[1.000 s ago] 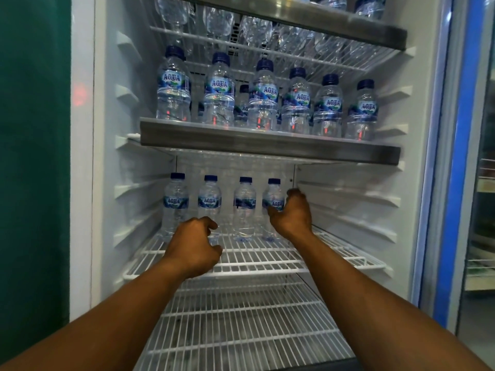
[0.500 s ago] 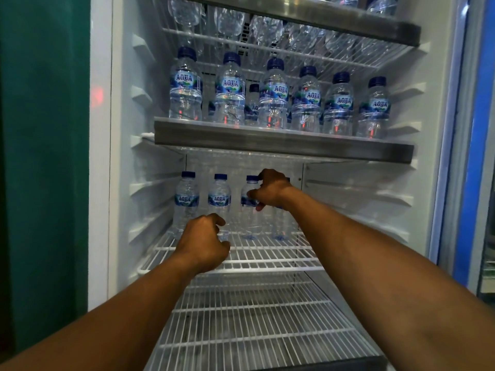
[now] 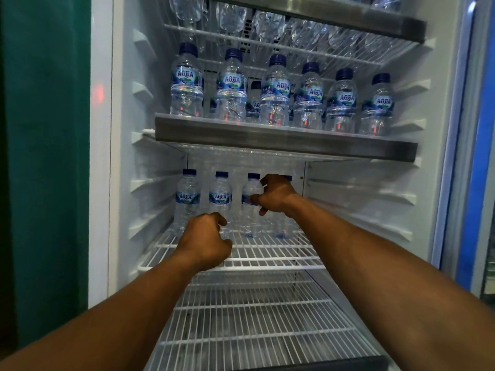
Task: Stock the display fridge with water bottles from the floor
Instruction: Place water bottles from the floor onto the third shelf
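Several small clear water bottles with blue caps stand in a row at the back of the white wire shelf [image 3: 267,259] in the open display fridge. My right hand [image 3: 277,195] reaches in and grips the third water bottle [image 3: 250,223] at its label, and it hides most of the fourth one. My left hand [image 3: 205,241] hovers over the shelf in front of the second bottle [image 3: 220,195]. Its fingers are curled and nothing shows in them. The leftmost bottle [image 3: 187,196] stands untouched.
The steel-edged shelf above [image 3: 284,141] carries a full row of larger bottles [image 3: 276,95], and more bottles lie on the top shelf. A bare wire shelf [image 3: 254,325] sits below my arms. The blue-framed fridge door [image 3: 479,156] stands open at right, with a green wall at left.
My right hand moved from the right side of the fourth bottle up and left onto the third bottle. My left hand stayed in place. The view shifted slightly left.
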`<action>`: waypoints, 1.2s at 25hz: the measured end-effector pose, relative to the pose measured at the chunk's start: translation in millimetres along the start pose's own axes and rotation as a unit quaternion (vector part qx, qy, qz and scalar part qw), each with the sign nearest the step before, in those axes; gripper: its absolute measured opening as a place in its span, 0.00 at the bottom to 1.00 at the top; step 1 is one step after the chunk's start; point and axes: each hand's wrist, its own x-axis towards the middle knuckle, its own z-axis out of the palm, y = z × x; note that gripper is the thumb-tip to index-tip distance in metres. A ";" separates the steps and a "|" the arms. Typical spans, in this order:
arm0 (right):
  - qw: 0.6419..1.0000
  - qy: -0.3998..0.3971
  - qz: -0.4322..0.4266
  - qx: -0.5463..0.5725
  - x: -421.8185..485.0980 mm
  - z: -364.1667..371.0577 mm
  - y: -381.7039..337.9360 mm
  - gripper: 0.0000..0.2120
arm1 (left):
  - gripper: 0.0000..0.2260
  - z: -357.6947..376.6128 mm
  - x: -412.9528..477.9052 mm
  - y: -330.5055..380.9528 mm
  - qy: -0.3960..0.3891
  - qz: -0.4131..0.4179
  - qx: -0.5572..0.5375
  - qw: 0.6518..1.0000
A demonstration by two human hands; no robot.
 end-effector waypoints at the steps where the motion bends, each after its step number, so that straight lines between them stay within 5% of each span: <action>1: 1.000 0.024 0.004 0.005 1.9 7.3 4.3 0.24 | 0.24 0.3 0.0 0.1 0.001 -0.001 0.002 1.000; 6: 0.993 0.114 0.019 0.002 3.9 27.7 13.5 0.28 | 0.24 0.7 -1.0 3.4 -0.003 0.003 0.017 1.000; 26: 0.993 0.109 0.039 -0.023 -23.4 46.6 26.9 0.22 | 0.22 -2.6 -7.9 3.9 0.020 0.045 -0.001 0.999; 30: 0.965 0.176 -0.027 0.193 -97.8 47.4 -9.8 0.06 | 0.13 -19.0 -42.7 6.3 0.091 0.134 -0.109 0.981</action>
